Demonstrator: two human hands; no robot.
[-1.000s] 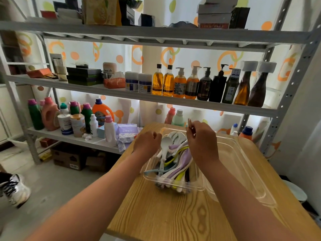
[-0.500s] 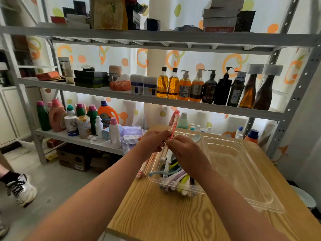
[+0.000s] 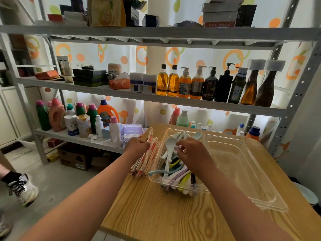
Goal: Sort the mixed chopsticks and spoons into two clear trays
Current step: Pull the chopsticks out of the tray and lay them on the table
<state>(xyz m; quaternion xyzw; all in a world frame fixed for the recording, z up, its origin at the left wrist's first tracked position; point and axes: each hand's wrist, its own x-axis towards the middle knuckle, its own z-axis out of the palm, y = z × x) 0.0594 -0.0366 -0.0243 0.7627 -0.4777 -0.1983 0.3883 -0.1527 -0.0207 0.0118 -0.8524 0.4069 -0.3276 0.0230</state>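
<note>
chopsticks (image 3: 147, 157) in red-and-white wrappers lie in a bundle on the table (image 3: 156, 209), just left of the near tray (image 3: 157, 179). the left hand (image 3: 137, 145) curls round their far end. spoons (image 3: 171, 143) are heaped in that tray; the right hand (image 3: 192, 152) is over them, fingers bent, hold unclear. a second tray (image 3: 243, 171) adjoins on the right.

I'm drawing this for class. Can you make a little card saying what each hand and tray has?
Left hand: holds chopsticks, left of the trays
Right hand: in left tray, over spoons; grip unclear
Right tray: no spoons or chopsticks seen inside
Table: wooden, under both trays
</note>
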